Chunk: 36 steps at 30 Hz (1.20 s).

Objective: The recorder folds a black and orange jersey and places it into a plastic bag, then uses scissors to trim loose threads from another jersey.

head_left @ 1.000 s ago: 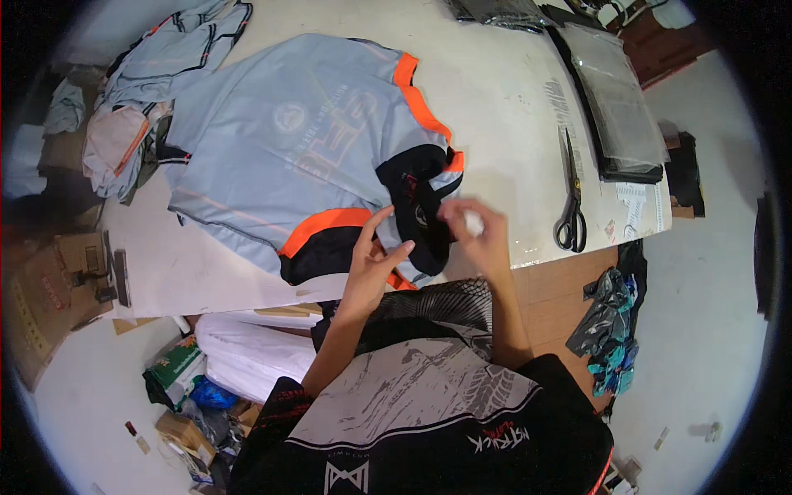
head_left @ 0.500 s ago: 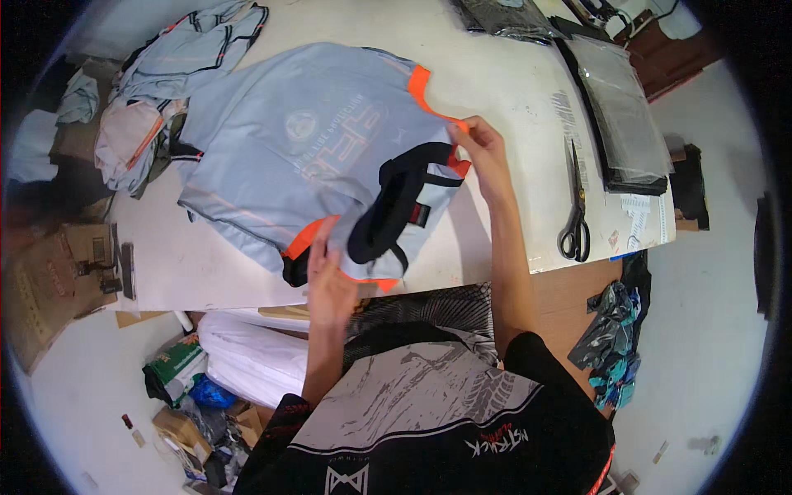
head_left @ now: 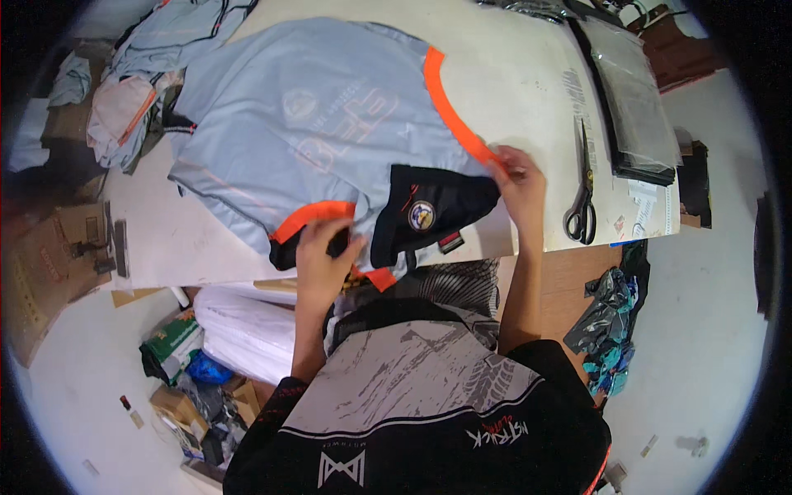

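Note:
A light grey-blue shirt (head_left: 247, 124), apparently inside out with pale show-through print, lies spread over the near part of the table. Orange bands edge two of its openings. My right hand (head_left: 521, 186) is closed on the end of the longer orange band (head_left: 452, 115), at the shirt's right corner. Bent over the nearer orange band (head_left: 313, 214), my left hand (head_left: 323, 256) grips the shirt's edge with its fingers curled. Between my hands lies a black collar piece (head_left: 437, 210) with a round emblem. A small dark label (head_left: 451, 242) shows under it.
Black-handled scissors (head_left: 582, 202) lie right of my right hand. Clear plastic bags (head_left: 631, 107) are stacked at the far right. More grey garments (head_left: 124, 115) are heaped at the left, near a cardboard box (head_left: 58, 272). The table's front edge runs close to me.
The black piece has turned over and now shows its emblem. My right hand has moved right and nearer, drawing the long orange band out into a smooth curve. My left hand's fingers have curled in.

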{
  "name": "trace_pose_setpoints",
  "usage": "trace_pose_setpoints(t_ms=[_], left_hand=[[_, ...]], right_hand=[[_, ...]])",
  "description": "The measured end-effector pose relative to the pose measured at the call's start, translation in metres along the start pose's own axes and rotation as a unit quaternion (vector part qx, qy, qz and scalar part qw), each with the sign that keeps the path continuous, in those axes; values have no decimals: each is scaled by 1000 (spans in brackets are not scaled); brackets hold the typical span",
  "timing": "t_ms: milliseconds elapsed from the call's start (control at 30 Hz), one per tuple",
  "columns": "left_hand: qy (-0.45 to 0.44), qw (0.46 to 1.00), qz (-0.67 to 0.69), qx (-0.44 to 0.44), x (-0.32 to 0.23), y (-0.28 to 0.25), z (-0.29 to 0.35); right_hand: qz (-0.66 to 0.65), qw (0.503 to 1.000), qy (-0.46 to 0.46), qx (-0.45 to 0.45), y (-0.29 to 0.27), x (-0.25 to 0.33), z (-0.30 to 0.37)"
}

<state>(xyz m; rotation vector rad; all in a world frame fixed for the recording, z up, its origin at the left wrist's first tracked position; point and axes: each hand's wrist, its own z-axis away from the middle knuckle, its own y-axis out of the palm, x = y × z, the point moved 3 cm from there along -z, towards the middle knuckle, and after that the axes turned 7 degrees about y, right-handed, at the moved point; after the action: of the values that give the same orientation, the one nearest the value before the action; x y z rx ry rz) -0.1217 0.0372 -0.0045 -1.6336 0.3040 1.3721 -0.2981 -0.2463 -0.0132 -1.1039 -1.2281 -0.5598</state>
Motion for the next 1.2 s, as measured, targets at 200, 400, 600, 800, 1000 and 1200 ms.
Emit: trace_pose_setpoints(t_ms=[200,400,600,800,1000,1200], left_hand=[[132,986,-5,-102,-42,18,-60],[184,978,-52,-89,-16,52,-89],[183,977,-43,-105,-14,53,-84],[178,977,22,-119,-4,52,-85],[138,984,19,-106,-6,51,-86],[120,987,56,-90,-4,50,-85]], right_hand=[[260,924,-88,-266,-83,3,31],[356,902,3,-245,-119,-46,67],[336,913,149,-178,-140,-43,72],[-47,962,268,-5,-167,-52,86],[-418,851,262,182,-120,-6,118],[-355,853,293,244,-32,22,155]])
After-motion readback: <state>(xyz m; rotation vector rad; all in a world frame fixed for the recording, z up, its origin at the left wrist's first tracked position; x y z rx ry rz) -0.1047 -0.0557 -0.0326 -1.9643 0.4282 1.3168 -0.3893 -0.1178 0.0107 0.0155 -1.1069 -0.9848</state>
